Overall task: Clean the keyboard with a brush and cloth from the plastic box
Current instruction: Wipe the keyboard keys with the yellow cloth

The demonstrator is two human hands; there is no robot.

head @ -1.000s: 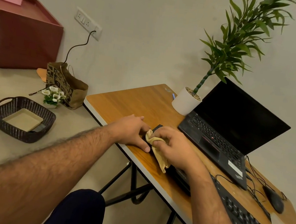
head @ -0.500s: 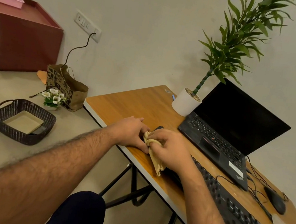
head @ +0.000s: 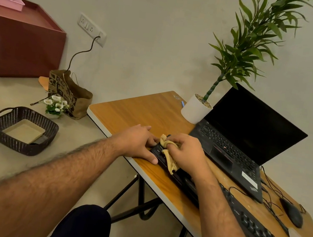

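Head view, right hand (head: 184,154) gripping cloth (head: 168,155) on keyboard (head: 256,227), left hand (head: 138,142) flat, fingers straight.

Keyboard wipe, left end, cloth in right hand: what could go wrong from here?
1. The keyboard lies near the table front edge; a hard wipe might push it off, though the left hand braces its end.
2. The cloth has a loose tail that may snag on keys under the right hand.
3. The mouse cables trail close behind and could get dragged if the keyboard shifts.
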